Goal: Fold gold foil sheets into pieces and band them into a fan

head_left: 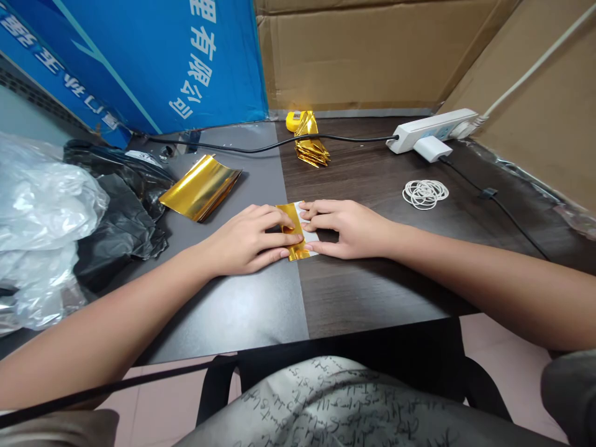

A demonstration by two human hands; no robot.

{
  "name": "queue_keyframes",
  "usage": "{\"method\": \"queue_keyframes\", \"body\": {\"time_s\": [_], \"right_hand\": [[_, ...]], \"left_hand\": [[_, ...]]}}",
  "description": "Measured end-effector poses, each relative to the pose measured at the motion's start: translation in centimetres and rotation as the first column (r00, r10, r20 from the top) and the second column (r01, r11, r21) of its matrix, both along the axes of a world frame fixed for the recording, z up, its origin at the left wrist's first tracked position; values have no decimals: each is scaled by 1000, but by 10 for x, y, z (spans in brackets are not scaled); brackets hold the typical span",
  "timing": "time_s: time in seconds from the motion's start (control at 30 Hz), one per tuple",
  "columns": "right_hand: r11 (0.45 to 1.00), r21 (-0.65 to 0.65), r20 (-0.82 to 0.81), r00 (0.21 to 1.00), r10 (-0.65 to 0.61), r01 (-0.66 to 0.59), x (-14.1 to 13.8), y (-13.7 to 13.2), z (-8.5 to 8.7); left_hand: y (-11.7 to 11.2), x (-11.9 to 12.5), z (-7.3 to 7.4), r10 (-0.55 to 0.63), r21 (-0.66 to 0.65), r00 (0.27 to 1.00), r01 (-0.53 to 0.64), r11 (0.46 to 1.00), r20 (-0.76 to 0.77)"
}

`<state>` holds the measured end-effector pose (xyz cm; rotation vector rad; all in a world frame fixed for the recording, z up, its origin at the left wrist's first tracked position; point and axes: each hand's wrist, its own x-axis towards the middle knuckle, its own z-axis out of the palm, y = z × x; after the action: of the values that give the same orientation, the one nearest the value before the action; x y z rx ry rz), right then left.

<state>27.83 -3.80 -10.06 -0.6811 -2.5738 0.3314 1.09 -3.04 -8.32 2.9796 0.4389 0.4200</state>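
Rectangular gold foil sheet with white strip point(310, 236): lies on the grey and dark-brown wood-look table point(261, 313), across the colour seam, white strip on its 3 o'clock side.
Left hand point(251, 241): in from 9 o'clock, palm down; grip spread flat over the gold area, nothing visibly pinched.
Right hand point(343, 228): at 3 o'clock; grip wide, thumb well apart from forefinger, tips on the white strip. Can't tell if an edge is caught under them.
Weight: looks very light, probably skids with a small nudge.
Stiffness: thin, likely bends easily and keeps a crease.
Surface: gold is glossy, probably slick and quick to wrinkle; white looks duller, maybe more friction.
Best hold: flat fingertips on gold, thumb and forefinger at the white edge; dragging could tear it.
Stack of curved gold foil sheets point(200, 188): 10 o'clock, apart from both hands.
Fanned bundle of folded gold foil point(311, 149): 12 o'clock.
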Motion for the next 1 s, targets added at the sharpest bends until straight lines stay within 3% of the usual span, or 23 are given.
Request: {"method": "queue_keyframes", "body": {"time_s": [1.0], "right_hand": [[998, -49, 26, 999, -25, 27, -1, -1, 1]], "left_hand": [[5, -2, -3, -29, -40, 999, 31, 999, 34]]}}
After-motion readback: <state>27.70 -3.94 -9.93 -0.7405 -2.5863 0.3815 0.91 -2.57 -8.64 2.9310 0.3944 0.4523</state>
